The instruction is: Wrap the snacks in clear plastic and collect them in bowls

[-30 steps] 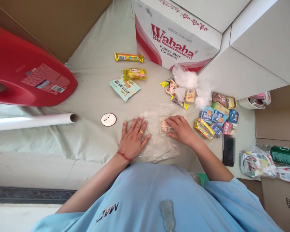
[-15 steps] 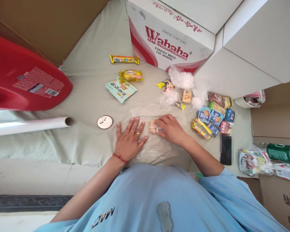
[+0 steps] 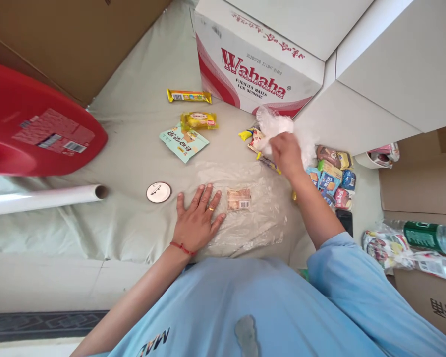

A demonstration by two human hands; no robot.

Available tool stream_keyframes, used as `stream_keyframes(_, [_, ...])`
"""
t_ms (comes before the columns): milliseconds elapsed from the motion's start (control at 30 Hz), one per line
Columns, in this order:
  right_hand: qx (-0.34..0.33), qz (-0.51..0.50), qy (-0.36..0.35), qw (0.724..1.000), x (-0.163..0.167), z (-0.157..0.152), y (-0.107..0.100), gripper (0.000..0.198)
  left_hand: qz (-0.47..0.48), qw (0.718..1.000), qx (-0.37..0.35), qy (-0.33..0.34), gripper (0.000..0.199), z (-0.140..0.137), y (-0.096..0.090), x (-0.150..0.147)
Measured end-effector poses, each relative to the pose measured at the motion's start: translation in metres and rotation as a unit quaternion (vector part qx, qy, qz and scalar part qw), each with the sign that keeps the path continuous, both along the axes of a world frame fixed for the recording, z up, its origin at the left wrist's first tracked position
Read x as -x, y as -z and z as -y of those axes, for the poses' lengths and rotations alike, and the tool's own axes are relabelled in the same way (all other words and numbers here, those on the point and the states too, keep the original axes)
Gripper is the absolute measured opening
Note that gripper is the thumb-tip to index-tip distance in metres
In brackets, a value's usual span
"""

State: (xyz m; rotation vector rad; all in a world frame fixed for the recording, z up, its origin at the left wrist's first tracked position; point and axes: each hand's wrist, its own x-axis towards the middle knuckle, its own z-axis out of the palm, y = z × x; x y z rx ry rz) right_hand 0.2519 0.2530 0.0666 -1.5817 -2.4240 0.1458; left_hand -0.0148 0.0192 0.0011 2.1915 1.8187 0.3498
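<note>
My left hand [image 3: 196, 218] lies flat with its fingers spread, its thumb side over the edge of a clear plastic bag [image 3: 263, 225]. Just right of that thumb, a small brown snack packet [image 3: 239, 199] with a barcode rests flat on the bag. Farther up, my right hand [image 3: 288, 153] has its fingers drawn together at a crumpled whitish plastic bag [image 3: 273, 121]. Those fingertips point away and are partly hidden, so what they grip cannot be made out. Beside them lie a red-and-white packet [image 3: 258, 137] and a yellow-and-dark wrapper [image 3: 268, 162].
A pin-back badge [image 3: 158, 192], a mint pouch [image 3: 185, 143] and yellow snack packets [image 3: 198, 120] lie left and ahead. Several packets [image 3: 330, 181] sit beyond my right forearm, near a phone [image 3: 344, 222]. A Wahaha carton [image 3: 258, 74] stands behind; a red jug [image 3: 40, 121] is left.
My right hand has left the brown packet and moved up and right to the crumpled bags, its fingers now drawn together. The left hand stays flat. The view has shifted slightly.
</note>
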Motion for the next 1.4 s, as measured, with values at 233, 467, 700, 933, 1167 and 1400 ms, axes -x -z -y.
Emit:
stream_keyframes(233, [0.006, -0.001, 0.182, 0.983, -0.058, -0.041, -0.019, 0.046, 0.022, 1.000, -0.003, -0.003, 0.064, -0.001, -0.001, 0.001])
stream_keyframes(467, [-0.097, -0.041, 0.224, 0.969, -0.032, -0.004, -0.070, 0.050, 0.019, 1.000, -0.001, 0.000, 0.064, -0.002, -0.001, 0.001])
stream_keyframes(700, [0.076, 0.047, 0.099, 0.991, 0.058, 0.003, -0.012, 0.044, 0.000, 1.000, 0.001, 0.007, 0.062, -0.005, -0.003, 0.000])
stream_keyframes(933, [0.064, 0.012, 0.115, 0.991, 0.053, -0.020, 0.022, 0.037, 0.001, 1.000, 0.000, 0.006, 0.061, -0.004, -0.003, 0.000])
stream_keyframes(1167, [0.265, -0.325, -0.027, 0.907, 0.020, 0.069, -0.030, 0.037, 0.029, 1.000, 0.003, 0.002, 0.063, -0.004, -0.003, 0.000])
stream_keyframes(1400, [0.268, -0.151, -0.054, 0.950, 0.046, 0.136, 0.005, 0.049, 0.013, 1.000, 0.001, 0.006, 0.061, -0.005, -0.003, 0.000])
